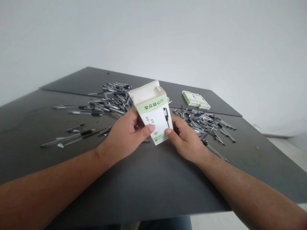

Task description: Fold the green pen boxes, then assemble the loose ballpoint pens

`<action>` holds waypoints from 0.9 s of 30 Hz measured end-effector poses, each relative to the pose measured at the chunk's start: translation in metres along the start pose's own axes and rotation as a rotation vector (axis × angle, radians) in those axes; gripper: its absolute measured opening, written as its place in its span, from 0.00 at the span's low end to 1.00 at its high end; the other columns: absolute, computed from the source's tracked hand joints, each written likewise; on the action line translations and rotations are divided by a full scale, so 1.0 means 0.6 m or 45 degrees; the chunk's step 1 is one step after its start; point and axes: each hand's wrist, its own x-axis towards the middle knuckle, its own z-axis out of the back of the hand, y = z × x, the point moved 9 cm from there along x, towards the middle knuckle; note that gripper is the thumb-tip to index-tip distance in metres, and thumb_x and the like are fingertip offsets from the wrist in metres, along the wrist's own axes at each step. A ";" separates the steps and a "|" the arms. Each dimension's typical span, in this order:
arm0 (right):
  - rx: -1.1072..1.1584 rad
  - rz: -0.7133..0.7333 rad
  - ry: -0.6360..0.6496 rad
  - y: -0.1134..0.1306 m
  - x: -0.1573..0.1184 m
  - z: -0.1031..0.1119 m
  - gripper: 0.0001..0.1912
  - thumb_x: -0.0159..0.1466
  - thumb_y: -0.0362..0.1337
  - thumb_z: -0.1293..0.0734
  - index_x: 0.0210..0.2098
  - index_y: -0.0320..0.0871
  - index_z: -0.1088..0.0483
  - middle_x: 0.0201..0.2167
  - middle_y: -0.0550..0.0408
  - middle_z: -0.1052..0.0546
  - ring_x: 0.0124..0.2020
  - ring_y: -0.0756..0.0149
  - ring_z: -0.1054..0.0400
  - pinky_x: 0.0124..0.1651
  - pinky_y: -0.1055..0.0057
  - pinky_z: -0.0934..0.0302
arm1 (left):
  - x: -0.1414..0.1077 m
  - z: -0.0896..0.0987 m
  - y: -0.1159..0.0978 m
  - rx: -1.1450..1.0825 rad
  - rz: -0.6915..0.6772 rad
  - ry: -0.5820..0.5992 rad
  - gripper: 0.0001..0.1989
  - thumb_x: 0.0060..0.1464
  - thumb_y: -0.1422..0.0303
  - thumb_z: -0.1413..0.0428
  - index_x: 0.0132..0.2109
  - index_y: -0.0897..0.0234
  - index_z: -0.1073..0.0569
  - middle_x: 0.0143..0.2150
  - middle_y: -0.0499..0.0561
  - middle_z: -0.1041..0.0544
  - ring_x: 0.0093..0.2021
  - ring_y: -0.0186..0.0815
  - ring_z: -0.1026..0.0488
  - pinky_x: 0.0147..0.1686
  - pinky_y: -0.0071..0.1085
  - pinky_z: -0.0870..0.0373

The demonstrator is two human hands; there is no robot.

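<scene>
Holding an opened carton (157, 123) between two hands

The left hand (128, 132) grasps the carton by its left side, thumb pressed on the printed front; the right hand (188, 140) grips its lower right edge, thumb on the same face. The carton is held tilted above the middle of the dark table (153, 182), its flap (146, 91) raised at the far, open end. Green and white, it carries a picture of a black-capped pen; how much is inside cannot be told.

To the left, and stretching far, lies a loose heap of clear and black pens (117, 102), with a few stray pens (72, 139) nearer on that side. Another pen pile (203, 123) spreads to the right, just beyond the right hand. Farther right, green-and-white boxes (195, 99) lie together near the table's far edge, before a pale wall (153, 38).
</scene>
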 end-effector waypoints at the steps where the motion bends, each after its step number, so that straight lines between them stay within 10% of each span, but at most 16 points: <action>1: -0.020 -0.020 0.000 -0.002 0.000 0.000 0.29 0.86 0.56 0.30 0.78 0.48 0.26 0.66 0.40 0.11 0.59 0.43 0.13 0.63 0.43 0.17 | 0.002 -0.004 0.003 -0.058 0.027 0.015 0.31 0.67 0.54 0.23 0.71 0.58 0.18 0.68 0.61 0.08 0.61 0.58 0.08 0.58 0.52 0.06; 9: -0.494 0.152 -0.082 0.034 -0.019 0.000 0.55 0.77 0.56 0.19 0.92 0.47 0.42 0.80 0.29 0.24 0.79 0.26 0.27 0.79 0.24 0.25 | 0.003 -0.016 0.015 -0.269 0.262 -0.043 0.33 0.60 0.58 0.20 0.67 0.61 0.18 0.64 0.62 0.07 0.52 0.54 0.06 0.39 0.41 0.06; 15: -0.627 0.204 -0.116 0.052 -0.032 -0.015 0.80 0.68 0.64 0.13 0.98 0.49 0.63 0.76 0.26 0.28 0.77 0.18 0.29 0.80 0.18 0.27 | -0.007 -0.020 0.023 -0.355 0.352 -0.082 0.35 0.62 0.56 0.19 0.70 0.63 0.18 0.66 0.63 0.08 0.52 0.51 0.05 0.39 0.34 0.07; 27: -0.629 0.127 -0.182 0.034 -0.018 0.014 0.64 0.71 0.50 0.19 0.95 0.44 0.51 0.76 0.28 0.24 0.78 0.24 0.28 0.81 0.23 0.27 | -0.004 -0.026 0.017 -0.187 0.224 0.057 0.27 0.61 0.50 0.19 0.53 0.60 0.19 0.46 0.54 0.11 0.42 0.44 0.10 0.35 0.35 0.09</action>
